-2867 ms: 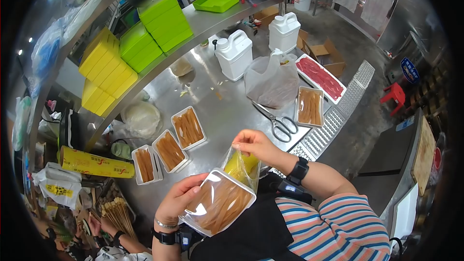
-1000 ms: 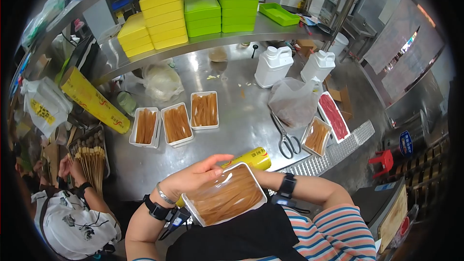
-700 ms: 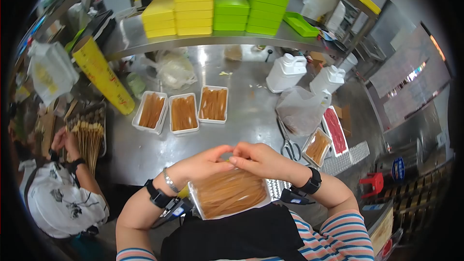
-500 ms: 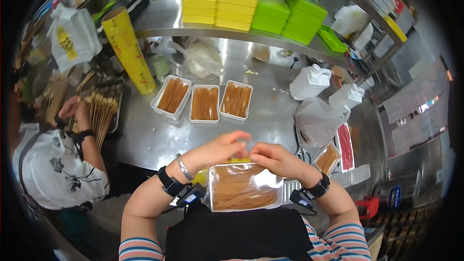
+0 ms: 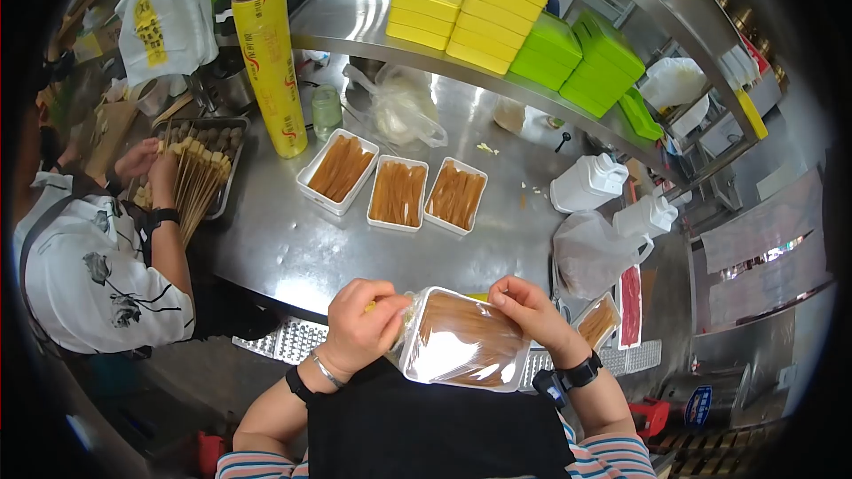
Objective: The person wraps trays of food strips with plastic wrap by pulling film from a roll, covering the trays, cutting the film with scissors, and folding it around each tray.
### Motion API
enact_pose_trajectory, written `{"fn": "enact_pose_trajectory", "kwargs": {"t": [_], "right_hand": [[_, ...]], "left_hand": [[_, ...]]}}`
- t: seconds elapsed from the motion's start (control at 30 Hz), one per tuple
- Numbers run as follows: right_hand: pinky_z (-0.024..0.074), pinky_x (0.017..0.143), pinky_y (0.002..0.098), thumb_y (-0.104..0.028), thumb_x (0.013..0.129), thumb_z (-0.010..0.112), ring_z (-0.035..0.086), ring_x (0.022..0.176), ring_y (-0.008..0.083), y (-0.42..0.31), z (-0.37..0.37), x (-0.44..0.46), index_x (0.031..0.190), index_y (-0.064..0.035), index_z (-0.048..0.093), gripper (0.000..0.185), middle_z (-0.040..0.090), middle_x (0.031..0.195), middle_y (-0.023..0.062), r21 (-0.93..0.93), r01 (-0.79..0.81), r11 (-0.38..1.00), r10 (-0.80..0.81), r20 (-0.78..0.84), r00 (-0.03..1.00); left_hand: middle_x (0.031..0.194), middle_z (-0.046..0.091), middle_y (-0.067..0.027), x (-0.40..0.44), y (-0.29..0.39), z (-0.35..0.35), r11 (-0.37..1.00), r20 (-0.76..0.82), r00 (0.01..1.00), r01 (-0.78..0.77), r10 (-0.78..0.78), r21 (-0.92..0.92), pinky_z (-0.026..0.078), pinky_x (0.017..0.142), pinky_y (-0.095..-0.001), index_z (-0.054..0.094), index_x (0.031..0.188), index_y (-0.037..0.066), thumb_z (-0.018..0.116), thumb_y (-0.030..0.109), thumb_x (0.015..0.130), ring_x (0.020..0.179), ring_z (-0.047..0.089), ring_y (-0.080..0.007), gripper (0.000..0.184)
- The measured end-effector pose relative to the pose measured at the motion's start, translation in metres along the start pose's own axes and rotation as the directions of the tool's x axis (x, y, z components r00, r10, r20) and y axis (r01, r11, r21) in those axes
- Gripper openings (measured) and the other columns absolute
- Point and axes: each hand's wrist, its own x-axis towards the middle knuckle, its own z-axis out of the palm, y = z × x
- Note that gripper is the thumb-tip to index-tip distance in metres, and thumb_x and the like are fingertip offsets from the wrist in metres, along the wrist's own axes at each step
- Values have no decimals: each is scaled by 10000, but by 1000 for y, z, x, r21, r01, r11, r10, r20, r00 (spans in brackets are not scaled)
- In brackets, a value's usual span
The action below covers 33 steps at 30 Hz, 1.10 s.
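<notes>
A white tray of brown noodle-like strips, covered in shiny cling film, is tilted in front of my apron. My left hand is closed at the tray's left end, pinching bunched cling film; a bit of yellow shows by its fingers. At the upper right corner, my right hand grips the tray's rim, thumb on the film. Beyond my hands stand similar strip-filled trays: a left tray, a middle tray and a right tray.
To the left, a co-worker's hands hold skewers over a dark tray. A yellow roll stands upright beside a shelf with yellow boxes and green boxes. White jugs and a plastic bag are at right.
My left hand has moved left and down from above the tray and closed on the film at its left end. The tray has turned clockwise, with my right hand at its upper right corner.
</notes>
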Motion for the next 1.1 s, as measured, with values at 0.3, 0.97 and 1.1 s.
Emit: {"fn": "enact_pose_trajectory", "kwargs": {"t": [0.3,0.97,1.1], "right_hand": [[261,400,167,-265,975,579,370,470,-10,-7,10,1,981,-95,556,172,504,682,-88,-13,14,1000,-14,-17,1000],[325,545,150,-185,950,622,448,666,-11,-1,10,-1,979,-78,563,125,533,797,-85,80,27,996,-24,-43,999],[323,546,148,-179,948,624,449,668,-13,-1,8,0,974,-80,560,120,535,795,-83,77,30,997,-26,-53,998]], "left_hand": [[933,594,-15,-20,-63,20,160,286,527,647,-800,-745,473,602,-229,558,1006,92,513,107,972,723,563,-92,59],[967,672,-56,-37,-30,12,-447,925,329,810,-189,-379,525,728,-260,598,1116,34,495,417,987,810,643,-124,418],[1017,656,-51,-44,-39,15,-569,844,510,650,-166,-504,514,770,-254,581,1111,79,558,309,976,894,630,-113,268]]}}
